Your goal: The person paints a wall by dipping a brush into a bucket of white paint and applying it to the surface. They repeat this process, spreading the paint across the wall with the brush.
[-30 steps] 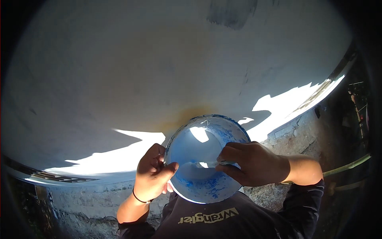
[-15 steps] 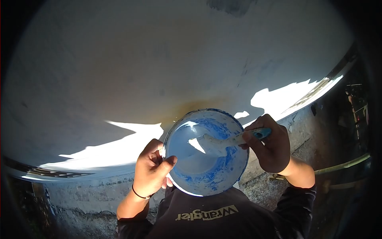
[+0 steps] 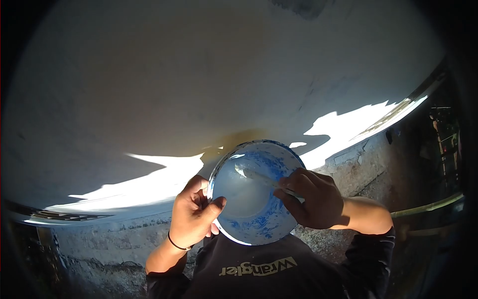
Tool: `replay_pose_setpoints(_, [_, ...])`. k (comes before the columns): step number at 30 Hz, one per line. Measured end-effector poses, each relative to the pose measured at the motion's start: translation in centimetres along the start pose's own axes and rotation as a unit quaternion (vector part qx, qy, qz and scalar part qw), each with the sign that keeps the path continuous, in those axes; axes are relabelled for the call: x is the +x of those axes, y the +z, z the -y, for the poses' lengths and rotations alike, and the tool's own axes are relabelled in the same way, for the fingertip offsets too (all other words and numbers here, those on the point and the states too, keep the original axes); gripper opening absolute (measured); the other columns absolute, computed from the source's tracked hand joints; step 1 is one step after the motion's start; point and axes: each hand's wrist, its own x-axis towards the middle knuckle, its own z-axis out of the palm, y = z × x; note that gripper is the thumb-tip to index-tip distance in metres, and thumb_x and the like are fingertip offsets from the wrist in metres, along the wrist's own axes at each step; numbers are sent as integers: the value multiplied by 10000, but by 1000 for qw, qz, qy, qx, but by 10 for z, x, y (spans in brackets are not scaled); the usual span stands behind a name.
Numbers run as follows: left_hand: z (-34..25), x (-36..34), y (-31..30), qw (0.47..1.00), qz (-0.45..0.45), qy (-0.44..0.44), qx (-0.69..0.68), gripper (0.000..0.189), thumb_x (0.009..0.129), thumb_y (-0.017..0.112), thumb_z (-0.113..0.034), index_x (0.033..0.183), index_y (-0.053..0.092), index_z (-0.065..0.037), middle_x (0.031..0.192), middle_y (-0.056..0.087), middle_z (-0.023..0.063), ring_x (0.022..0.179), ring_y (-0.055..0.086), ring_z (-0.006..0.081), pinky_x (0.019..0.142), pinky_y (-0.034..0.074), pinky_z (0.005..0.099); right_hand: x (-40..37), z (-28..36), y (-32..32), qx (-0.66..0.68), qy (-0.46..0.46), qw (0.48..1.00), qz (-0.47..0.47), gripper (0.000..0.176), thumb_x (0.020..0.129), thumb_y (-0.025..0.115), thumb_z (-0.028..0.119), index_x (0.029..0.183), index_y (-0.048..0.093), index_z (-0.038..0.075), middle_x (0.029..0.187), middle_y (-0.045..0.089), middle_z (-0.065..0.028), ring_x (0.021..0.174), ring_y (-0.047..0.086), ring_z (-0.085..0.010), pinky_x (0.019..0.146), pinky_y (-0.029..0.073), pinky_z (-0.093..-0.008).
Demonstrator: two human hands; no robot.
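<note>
The left hand (image 3: 191, 217) pinched the rim of the bucket (image 3: 269, 226), thumb inside, holding it at the chest before the wall (image 3: 199, 89). The right hand (image 3: 313, 199) had its fingers closed around the brush (image 3: 256, 175), dipped inside. Risk: brush pressure could tilt the one-sided grip and spill paint (image 3: 239, 192).

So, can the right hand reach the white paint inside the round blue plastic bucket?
Probably yes. Nothing covers the white paint in the round blue plastic bucket; the right hand holds a coated brush inside it, and the left hand grips only the rim.
</note>
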Motion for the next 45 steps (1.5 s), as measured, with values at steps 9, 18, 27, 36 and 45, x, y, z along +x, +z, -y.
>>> replay_pose_setpoints(9, [-5,-12,-11,999,-28,11,-12,185,815,575,-79,866,440,37,644,549,73,362,511,92,282,385,185,-13,-8,-10,378,353,822,-237,114,907,480,81,911,454,-30,724,606,-143,585,645,-206,532,558,-276])
replay_pose_setpoints(18, [-59,-42,-27,994,-80,-38,-61,175,788,580,-49,865,453,43,534,557,113,312,490,136,250,328,208,5,-31,-32,689,402,545,-257,193,898,454,133,943,515,-44,830,625,-183,605,655,-292,533,590,-303])
replay_pose_setpoints(27, [-111,-71,-66,998,-41,-17,-47,129,819,553,-64,860,478,33,523,515,95,276,385,115,241,252,236,130,-4,-126,637,50,721,-270,209,924,445,144,902,536,-43,816,638,-212,677,671,-267,599,596,-285])
replay_pose_setpoints(36, [-143,-93,-64,999,-27,24,-9,145,823,572,-83,871,490,27,534,500,72,303,383,104,264,264,236,254,94,-279,103,-139,945,-279,188,872,581,183,901,523,7,799,612,-138,681,646,-231,616,568,-307])
replay_pose_setpoints(45, [-133,-86,-65,998,-22,53,3,114,815,557,-48,804,478,33,533,535,111,287,420,131,260,270,242,249,155,-281,-243,-224,865,-379,158,873,591,165,852,528,22,741,588,-85,674,616,-168,602,533,-281])
